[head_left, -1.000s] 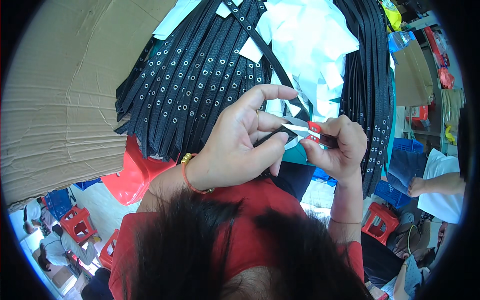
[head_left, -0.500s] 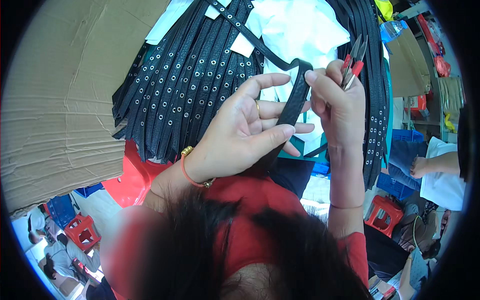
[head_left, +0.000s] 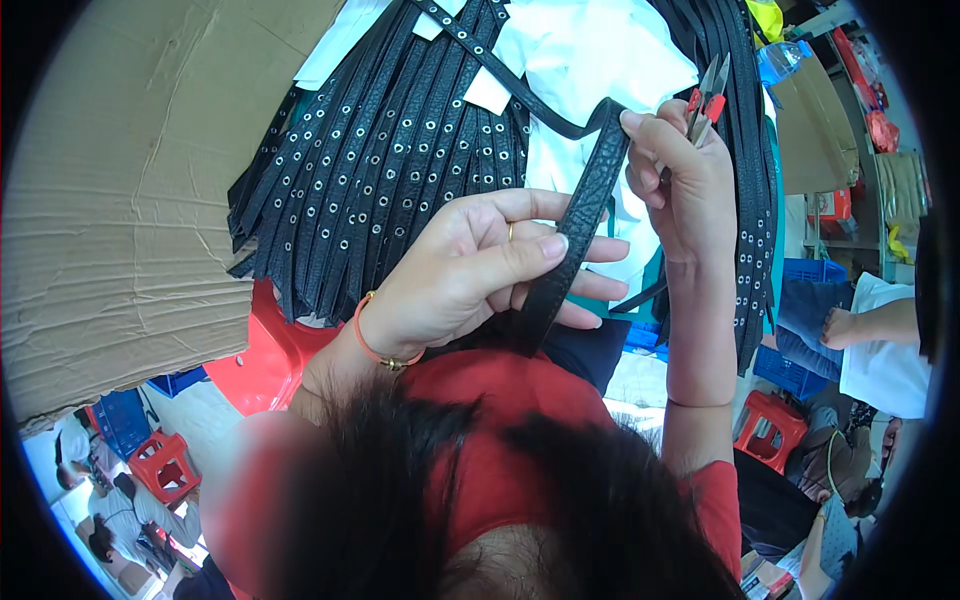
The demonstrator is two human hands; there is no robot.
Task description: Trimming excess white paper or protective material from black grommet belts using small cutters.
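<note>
The left grip holds a black strap lightly, its thumb laid flat on the front face and its fingers spread out behind. The right grip pinches the same strap between thumb and forefinger, up and to the right of the left grip, where the strap bends over in a rounded fold. Tucked in the right grip are metal snips with red on the handles, their narrow pointed blades standing up above the knuckles, slightly parted.

The strap is a flat, leather-like band with a pebbled grain. One length slants down through the left grip towards the red shirt; the other runs from the fold away up and to the left, where round metal eyelets dot it.

Above and to the left of the left grip fans a pile of straps, grainy, black and studded with bright rings. Another bundle hangs just right of the right grip. Beyond both grips, between the piles, lies a crumpled, glossy white sheet, with a square white card at its left. Creased brown cardboard spreads well left of the left grip; below its edge shows a smooth red plastic seat. A clear bottle with a blue cap lies above and to the right of the right grip.
</note>
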